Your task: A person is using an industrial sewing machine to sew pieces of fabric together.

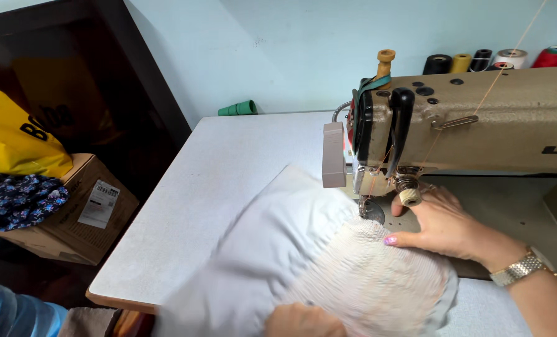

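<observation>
Right hand [444, 224] comes in from four o'clock, forearm angled up from the lower right corner, wrist nearly straight and wearing a gold-coloured metal watch. The palm faces down, hand lying flat, fingers stretched together toward nine o'clock, thumb tucked up at twelve o'clock. One painted fingertip [390, 239] shows pink at the leading edge. Left hand [305, 321] sits low at six o'clock, only the knuckles and back visible, the rest cut off by the frame's bottom edge; its fingers cannot be made out.
</observation>
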